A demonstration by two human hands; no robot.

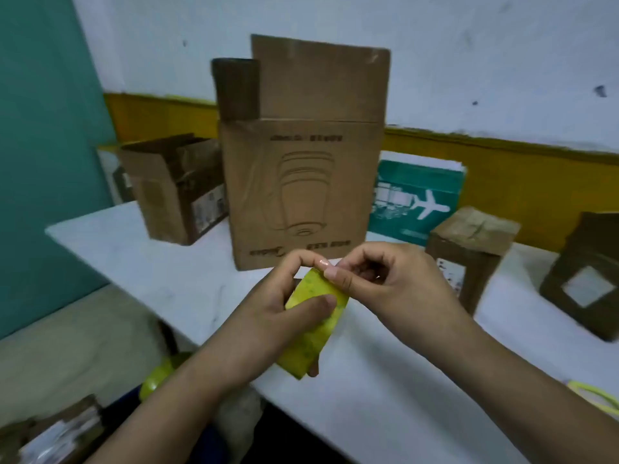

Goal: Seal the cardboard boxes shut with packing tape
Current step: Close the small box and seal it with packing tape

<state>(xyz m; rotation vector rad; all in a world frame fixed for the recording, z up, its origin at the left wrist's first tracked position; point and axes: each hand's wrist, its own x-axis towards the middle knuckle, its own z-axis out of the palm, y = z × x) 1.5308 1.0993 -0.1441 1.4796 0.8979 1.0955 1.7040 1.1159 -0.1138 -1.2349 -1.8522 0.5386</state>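
I hold a yellow roll of packing tape [313, 324] over the near part of the white table [174, 272]. My left hand [284, 306] grips the roll, thumb across its face. At the roll's top edge, the thumb and forefinger of my right hand [378, 283] pinch at the tape. Straight behind the hands stands a tall cardboard box [301, 192] with its top flaps raised. An open smaller box [174, 189] lies to its left. A small closed box [469, 249] and a dark box with a window [586, 276] stand to the right.
A teal printed box with an aeroplane picture [418, 195] leans against the wall behind the table. Another yellow-green tape roll [599, 398] sits at the table's right edge. A carton with papers [50, 433] is on the floor at lower left.
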